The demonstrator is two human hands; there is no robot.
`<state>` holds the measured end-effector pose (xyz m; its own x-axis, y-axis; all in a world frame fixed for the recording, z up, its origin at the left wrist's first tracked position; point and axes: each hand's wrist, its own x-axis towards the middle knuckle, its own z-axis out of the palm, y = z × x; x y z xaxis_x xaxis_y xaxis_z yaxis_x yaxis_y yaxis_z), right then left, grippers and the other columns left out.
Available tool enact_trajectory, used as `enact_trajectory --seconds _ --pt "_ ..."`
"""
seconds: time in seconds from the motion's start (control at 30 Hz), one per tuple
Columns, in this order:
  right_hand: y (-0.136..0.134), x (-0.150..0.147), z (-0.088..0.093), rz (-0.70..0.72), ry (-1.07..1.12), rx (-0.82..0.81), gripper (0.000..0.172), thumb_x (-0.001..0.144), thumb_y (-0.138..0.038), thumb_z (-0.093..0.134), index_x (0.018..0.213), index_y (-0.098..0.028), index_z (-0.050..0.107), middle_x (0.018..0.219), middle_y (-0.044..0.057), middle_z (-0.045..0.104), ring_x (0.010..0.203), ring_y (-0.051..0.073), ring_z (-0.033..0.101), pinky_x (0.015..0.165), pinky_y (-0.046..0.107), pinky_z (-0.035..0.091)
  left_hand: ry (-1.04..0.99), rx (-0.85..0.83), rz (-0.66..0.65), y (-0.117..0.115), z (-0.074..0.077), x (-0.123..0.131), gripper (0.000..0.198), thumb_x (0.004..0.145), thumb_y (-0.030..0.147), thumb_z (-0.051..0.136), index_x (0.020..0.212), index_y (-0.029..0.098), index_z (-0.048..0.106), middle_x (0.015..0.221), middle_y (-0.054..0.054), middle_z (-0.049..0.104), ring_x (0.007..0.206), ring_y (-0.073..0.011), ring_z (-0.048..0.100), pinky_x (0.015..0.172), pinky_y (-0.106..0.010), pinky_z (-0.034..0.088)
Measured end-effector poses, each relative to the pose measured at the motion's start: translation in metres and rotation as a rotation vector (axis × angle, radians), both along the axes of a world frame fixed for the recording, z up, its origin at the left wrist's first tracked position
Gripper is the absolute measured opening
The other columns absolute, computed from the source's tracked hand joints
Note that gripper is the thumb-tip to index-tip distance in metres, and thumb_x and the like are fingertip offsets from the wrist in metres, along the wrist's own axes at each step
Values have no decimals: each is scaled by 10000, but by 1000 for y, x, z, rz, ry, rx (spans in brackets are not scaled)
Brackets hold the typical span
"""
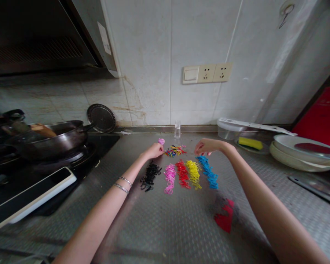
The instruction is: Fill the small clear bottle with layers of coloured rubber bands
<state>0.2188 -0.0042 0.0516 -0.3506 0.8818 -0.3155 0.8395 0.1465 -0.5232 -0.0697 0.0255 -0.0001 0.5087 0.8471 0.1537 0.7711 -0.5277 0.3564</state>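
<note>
Small rubber bands lie sorted by colour on the metal counter: a black pile (151, 176), a pink pile (169, 178), a red pile (183, 174), a yellow pile (194, 173) and a blue pile (208, 172). Behind them is a mixed-colour heap (174, 150). My left hand (155, 150) is closed at the heap's left end, its fingertips pinched; what they hold, if anything, is hidden. Some pink bands (161, 141) show just beyond its knuckles. Over the far end of the blue pile, my right hand (205, 147) has its fingers curled together, their contents too small to see.
A small clear bottle (177, 130) stands by the wall. At left are a stove with a pan (49, 141) and a white-edged device (33, 198). Stacked plates (299, 157), a yellow sponge (250, 143) and a plastic tub (227, 130) stand right. A red scrap (225, 217) lies nearer.
</note>
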Motion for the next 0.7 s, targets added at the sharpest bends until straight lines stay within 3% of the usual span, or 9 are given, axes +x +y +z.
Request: enact_trajectory --seconds 0.13,0.27,0.5,0.6,0.7 --pt "1 2 -2 -38 5 24 176 635 -243 595 765 -178 695 783 70 683 676 160 621 502 219 478 -74 39 -73 -6 10 12 176 696 129 488 683 119 663 703 -57 654 635 -130 565 597 -210 383" --pt "5 3 -7 -52 -18 45 187 636 -212 574 773 -171 693 782 69 681 683 161 620 491 210 473 -110 26 -182 -26 20 45 158 710 170 514 739 128 664 724 -48 660 655 -131 570 622 -220 397" --pt "9 4 -16 -56 -4 44 201 628 -181 562 784 -162 687 758 66 678 643 143 609 461 186 454 -77 61 -355 -69 14 95 145 705 194 552 779 159 673 693 -34 655 603 -117 556 589 -210 379" --pt "11 3 -19 -61 -7 81 206 631 -185 560 789 -154 688 735 65 676 616 137 603 457 183 445 -120 30 -338 -65 8 94 192 719 275 563 813 150 675 655 -29 642 558 -106 534 550 -205 361" --pt "15 2 -23 -49 -37 181 219 643 -182 549 803 -141 692 711 57 674 606 138 600 476 187 442 -252 23 -237 -42 3 78 227 736 304 534 795 134 673 670 -34 643 586 -110 533 554 -206 364"
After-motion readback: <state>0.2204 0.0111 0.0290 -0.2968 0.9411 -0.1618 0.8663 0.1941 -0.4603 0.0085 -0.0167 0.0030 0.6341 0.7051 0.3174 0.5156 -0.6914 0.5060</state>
